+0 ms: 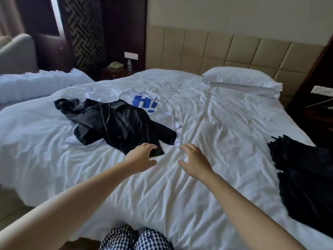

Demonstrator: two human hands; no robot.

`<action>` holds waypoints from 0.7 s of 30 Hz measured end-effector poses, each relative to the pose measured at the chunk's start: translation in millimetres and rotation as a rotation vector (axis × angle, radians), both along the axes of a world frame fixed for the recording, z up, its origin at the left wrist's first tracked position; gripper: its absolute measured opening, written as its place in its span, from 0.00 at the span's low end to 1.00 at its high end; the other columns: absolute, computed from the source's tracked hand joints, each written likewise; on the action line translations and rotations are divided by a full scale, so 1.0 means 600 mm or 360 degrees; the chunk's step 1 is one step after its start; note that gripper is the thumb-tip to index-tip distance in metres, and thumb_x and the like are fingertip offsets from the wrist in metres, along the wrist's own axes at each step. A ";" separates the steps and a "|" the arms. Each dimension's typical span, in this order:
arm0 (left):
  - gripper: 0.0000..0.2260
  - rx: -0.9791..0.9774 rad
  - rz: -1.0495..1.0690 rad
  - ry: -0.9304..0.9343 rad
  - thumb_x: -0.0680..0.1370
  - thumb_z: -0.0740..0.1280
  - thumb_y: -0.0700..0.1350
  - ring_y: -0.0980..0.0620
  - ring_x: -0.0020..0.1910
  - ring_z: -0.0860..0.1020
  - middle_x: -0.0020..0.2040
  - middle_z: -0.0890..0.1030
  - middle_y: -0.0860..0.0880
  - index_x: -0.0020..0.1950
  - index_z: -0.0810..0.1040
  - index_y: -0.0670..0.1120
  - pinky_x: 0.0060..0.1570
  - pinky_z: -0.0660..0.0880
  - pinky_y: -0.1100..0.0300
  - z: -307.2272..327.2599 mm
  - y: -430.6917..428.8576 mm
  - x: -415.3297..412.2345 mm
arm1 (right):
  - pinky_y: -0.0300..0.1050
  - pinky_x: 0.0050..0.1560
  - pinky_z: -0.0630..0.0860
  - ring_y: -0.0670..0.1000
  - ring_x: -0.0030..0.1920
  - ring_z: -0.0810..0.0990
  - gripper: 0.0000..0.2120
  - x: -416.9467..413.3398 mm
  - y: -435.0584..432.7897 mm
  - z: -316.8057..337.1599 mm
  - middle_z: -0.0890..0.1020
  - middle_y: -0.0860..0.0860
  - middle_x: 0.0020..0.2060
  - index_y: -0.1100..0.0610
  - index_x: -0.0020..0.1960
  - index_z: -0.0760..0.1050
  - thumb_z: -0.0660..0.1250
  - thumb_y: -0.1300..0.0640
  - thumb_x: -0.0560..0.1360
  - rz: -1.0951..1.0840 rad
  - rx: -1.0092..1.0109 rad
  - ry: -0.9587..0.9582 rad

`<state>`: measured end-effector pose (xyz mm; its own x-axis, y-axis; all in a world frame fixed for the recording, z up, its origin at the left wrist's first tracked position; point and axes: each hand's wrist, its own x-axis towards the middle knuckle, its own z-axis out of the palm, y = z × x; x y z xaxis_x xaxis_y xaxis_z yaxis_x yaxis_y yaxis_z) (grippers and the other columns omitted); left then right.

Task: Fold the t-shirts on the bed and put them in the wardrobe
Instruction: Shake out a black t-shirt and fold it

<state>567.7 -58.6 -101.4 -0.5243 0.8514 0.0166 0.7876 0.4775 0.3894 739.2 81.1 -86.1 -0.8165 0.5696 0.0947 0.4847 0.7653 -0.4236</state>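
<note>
Holds both hands out over the bed (216,123), fingers spread loose, gripping nothing. Sets the left hand (142,156) at the near hem of the crumpled black t-shirt (115,123), possibly touching it, with the right hand (193,160) at its 3 o'clock. Shows a white t-shirt (144,103) (blue print) partly beneath, toward 12 o'clock.

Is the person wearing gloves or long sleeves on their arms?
No. Both arms are bare as far as the picture shows, with no sleeves in sight. The left hand and the right hand have no gloves, and I see no watch, ring or bracelet. Lower down, checked black-and-white trousers show.
</note>
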 end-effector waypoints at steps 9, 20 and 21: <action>0.27 0.0092 0.0153 -0.0066 0.76 0.68 0.51 0.51 0.70 0.68 0.72 0.69 0.51 0.74 0.66 0.50 0.65 0.69 0.56 -0.079 -0.063 -0.168 | 0.44 0.68 0.64 0.45 0.75 0.58 0.25 -0.214 -0.047 -0.049 0.62 0.44 0.75 0.49 0.74 0.64 0.63 0.52 0.78 0.0258 -0.0085 -0.0082; 0.32 0.0269 0.0314 0.0194 0.77 0.65 0.46 0.50 0.79 0.47 0.80 0.54 0.51 0.79 0.58 0.48 0.76 0.50 0.54 -0.172 -0.055 -0.316 | 0.46 0.70 0.65 0.46 0.76 0.56 0.30 -0.431 -0.056 -0.127 0.53 0.42 0.78 0.46 0.79 0.54 0.62 0.51 0.79 0.0408 -0.0097 -0.0176; 0.31 0.0298 0.0327 0.0210 0.76 0.65 0.45 0.49 0.79 0.50 0.79 0.57 0.50 0.78 0.60 0.47 0.76 0.50 0.55 -0.179 -0.053 -0.320 | 0.47 0.69 0.66 0.47 0.76 0.57 0.31 -0.445 -0.058 -0.137 0.51 0.43 0.79 0.46 0.79 0.53 0.62 0.51 0.79 0.0416 -0.0087 -0.0179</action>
